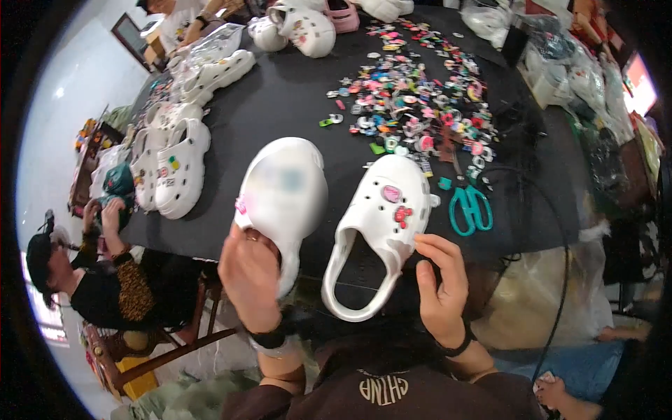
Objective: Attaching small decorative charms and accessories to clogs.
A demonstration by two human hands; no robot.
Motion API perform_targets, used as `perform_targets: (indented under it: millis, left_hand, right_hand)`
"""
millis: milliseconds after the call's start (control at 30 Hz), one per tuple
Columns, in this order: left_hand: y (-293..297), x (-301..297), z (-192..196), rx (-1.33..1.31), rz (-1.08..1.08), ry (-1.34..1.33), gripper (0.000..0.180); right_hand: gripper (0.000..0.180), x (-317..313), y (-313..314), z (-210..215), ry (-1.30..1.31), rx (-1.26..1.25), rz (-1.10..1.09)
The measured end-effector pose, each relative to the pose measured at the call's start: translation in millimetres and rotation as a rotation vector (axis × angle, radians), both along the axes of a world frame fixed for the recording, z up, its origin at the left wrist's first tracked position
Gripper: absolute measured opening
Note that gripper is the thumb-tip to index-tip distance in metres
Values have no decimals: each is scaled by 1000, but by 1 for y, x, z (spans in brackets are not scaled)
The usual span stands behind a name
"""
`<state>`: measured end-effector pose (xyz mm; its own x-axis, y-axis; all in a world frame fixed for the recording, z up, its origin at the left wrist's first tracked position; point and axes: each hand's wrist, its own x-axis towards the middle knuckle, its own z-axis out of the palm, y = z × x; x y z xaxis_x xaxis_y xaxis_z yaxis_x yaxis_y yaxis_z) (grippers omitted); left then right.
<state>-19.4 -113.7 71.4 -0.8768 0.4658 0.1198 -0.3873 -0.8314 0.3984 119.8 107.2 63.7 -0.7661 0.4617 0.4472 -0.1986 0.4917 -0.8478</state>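
My left hand is closed round a white clog, which is tipped so its pale sole faces up, with a bit of pink charm showing at its left edge. The sole is partly blurred. Beside it a second white clog lies top up at the table's near edge, its heel strap toward me, with a pink charm and a red charm on its upper. My right hand is open just right of that clog; its fingertips are close to the clog's side, and whether they touch cannot be told.
Teal-handled scissors lie right of the second clog. Many small colourful charms spread over the dark table. Decorated white clogs stand at the left. A black cable hangs on the right. A co-worker sits at the left.
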Motion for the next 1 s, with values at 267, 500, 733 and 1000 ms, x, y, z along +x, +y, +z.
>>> perform_targets:
  millis: [267, 500, 733, 1000]
  left_hand:
    - [45, 74, 59, -786, 773, 357, 48]
    - [75, 93, 44, -676, -60, 19, 59]
    - [86, 87, 30, -629, -14, -63, 60]
    - [96, 78, 28, -631, -21, -89, 63]
  right_hand:
    - [18, 14, 32, -36, -90, 3, -114]
    - [16, 10, 50, -42, -122, 129, -156]
    - [22, -10, 66, -39, -146, 258, -204]
    - [51, -52, 101, -45, -404, 626, -51]
